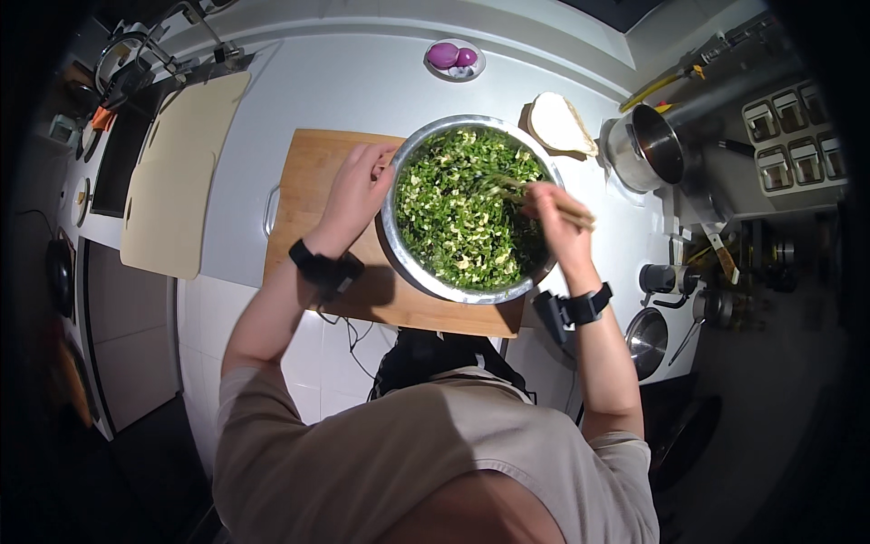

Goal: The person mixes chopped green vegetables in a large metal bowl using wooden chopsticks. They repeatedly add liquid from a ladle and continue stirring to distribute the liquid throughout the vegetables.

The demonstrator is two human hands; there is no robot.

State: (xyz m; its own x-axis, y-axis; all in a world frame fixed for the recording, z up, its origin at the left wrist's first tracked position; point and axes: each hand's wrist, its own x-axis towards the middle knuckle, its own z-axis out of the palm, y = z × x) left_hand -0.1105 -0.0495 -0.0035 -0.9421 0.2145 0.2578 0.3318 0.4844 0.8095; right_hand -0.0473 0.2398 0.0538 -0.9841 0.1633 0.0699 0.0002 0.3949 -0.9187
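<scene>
A large metal mixing bowl (406, 264) stands on a wooden cutting board (306, 204). Chopped greens mixed with pale yellow bits (455, 224) fill much of it. My left hand (357, 190) is at the bowl's left rim, its fingers partly curled; how firmly it grips the rim is hard to tell. Over the right side of the bowl, my right hand (559, 221) grips wooden chopsticks (578, 216). Their tips are in the greens and look blurred. Both of my wrists wear black straps with small devices.
Beyond the bowl is a small plate (480, 66) with purple onions. Dough-like white food (561, 126) and a metal pot (629, 153) stand at the right. Two beige boards (170, 204) lie by the sink at the left. A metal lid (646, 343) is at the lower right.
</scene>
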